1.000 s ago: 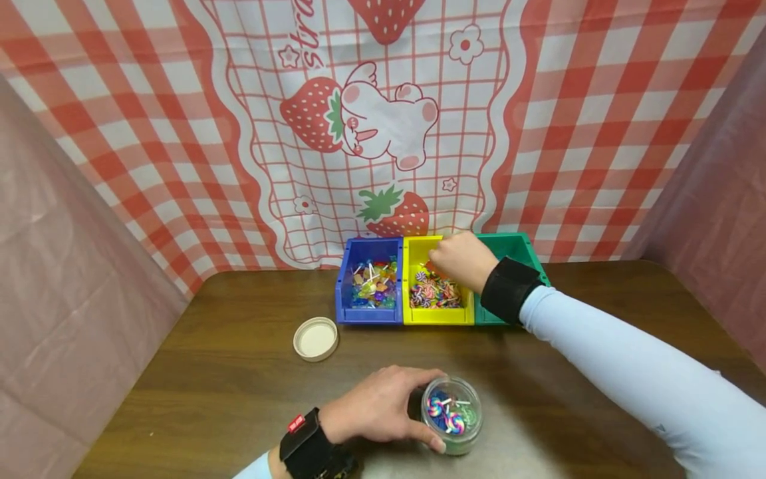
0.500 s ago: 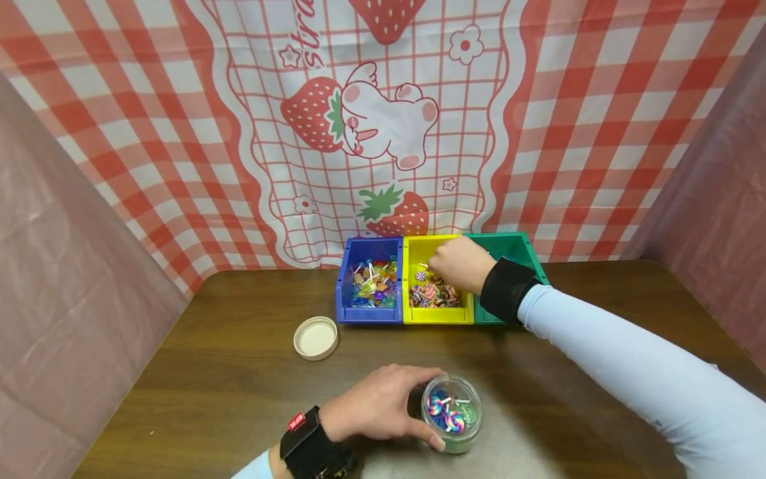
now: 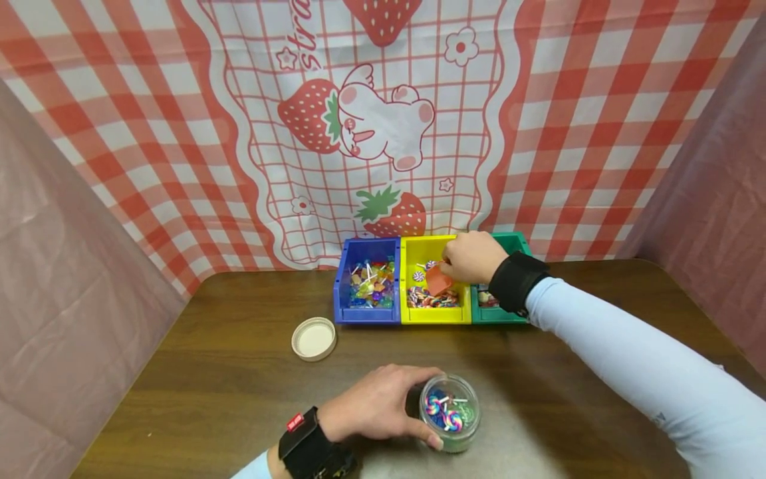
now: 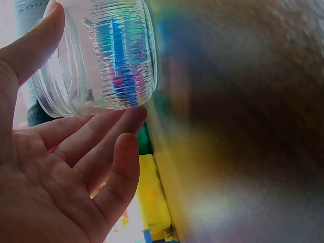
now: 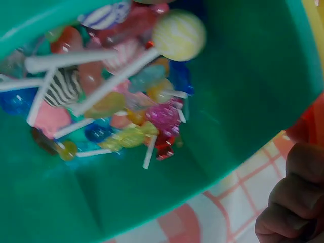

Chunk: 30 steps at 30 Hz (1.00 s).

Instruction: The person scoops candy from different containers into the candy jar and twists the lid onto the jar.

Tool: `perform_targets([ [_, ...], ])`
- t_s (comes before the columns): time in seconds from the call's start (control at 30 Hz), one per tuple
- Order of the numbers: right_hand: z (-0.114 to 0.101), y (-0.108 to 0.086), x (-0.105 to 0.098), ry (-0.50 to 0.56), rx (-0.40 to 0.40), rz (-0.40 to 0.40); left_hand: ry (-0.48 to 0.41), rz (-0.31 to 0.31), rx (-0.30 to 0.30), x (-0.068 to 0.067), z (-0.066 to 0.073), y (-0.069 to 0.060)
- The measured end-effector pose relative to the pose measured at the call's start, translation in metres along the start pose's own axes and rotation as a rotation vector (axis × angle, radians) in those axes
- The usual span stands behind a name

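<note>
My left hand grips a clear glass jar from its left side, thumb and fingertips round the wall. Inside the jar lie swirled lollipop charms and blue and green bits. In the left wrist view the ribbed glass jar is between thumb and fingers. Over the yellow bin, my right hand holds a small orange scoop. Striped candy pieces lie beneath the scoop; whether any are in it I cannot tell. The right wrist view shows the curled right fingers at the edge.
A blue bin of small colourful candies joins the yellow bin on the left. On its right is a green bin, holding mixed candy pieces and partly covered by my right wrist. A pale round lid lies on the wooden table.
My right hand has shifted slightly right in the yellow bin, and the orange scoop now shows beside its fingers. Candy in the bin is disturbed. The left hand and jar stay almost still.
</note>
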State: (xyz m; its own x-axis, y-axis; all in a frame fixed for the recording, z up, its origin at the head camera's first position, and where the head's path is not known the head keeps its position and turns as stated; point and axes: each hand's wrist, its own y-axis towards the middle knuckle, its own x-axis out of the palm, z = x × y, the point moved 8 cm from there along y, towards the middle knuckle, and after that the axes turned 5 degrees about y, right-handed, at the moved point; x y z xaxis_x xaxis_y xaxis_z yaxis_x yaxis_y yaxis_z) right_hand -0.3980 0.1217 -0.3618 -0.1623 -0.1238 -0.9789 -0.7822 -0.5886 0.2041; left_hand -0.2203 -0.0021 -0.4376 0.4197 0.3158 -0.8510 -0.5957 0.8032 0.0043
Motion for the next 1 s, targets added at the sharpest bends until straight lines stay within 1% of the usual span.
perform_targets([
  [0.1, 0.005, 0.0, 0.003, 0.003, 0.014, -0.014, 0.001, -0.001, 0.002, 0.0, 0.0, 0.0],
  [0.23, 0.005, 0.001, 0.004, -0.015, -0.001, -0.001, -0.006, -0.007, 0.002, 0.001, -0.001, 0.001],
  [0.43, -0.007, 0.001, 0.003, -0.076, -0.07, 0.074, -0.003, -0.01, -0.008, 0.002, -0.002, 0.001],
  [0.5, -0.01, 0.0, 0.003, -0.085, -0.067, 0.092, 0.003, -0.008, -0.009, 0.002, -0.001, 0.0],
  [0.57, -0.009, 0.0, 0.004, -0.089, -0.021, 0.101, 0.009, -0.001, -0.007, 0.001, -0.001, 0.0],
  [0.7, -0.003, -0.003, 0.009, -0.055, 0.144, 0.082, 0.012, 0.002, -0.008, 0.001, 0.0, 0.0],
  [0.77, -0.004, -0.005, 0.01, -0.042, 0.172, 0.094, 0.016, 0.002, -0.008, 0.001, 0.0, 0.0],
  [0.83, -0.007, -0.005, 0.009, -0.038, 0.133, 0.113, 0.014, -0.003, -0.012, 0.001, 0.0, 0.0],
  [0.9, -0.011, -0.006, 0.008, -0.04, 0.058, 0.13, 0.011, -0.007, -0.014, 0.001, 0.0, 0.0],
  [0.97, -0.013, -0.006, 0.007, -0.023, 0.008, 0.106, 0.005, -0.013, -0.017, 0.001, 0.0, 0.0],
  [1.0, -0.013, -0.006, 0.008, -0.011, 0.002, 0.082, 0.004, -0.014, -0.017, 0.001, 0.0, 0.0],
])
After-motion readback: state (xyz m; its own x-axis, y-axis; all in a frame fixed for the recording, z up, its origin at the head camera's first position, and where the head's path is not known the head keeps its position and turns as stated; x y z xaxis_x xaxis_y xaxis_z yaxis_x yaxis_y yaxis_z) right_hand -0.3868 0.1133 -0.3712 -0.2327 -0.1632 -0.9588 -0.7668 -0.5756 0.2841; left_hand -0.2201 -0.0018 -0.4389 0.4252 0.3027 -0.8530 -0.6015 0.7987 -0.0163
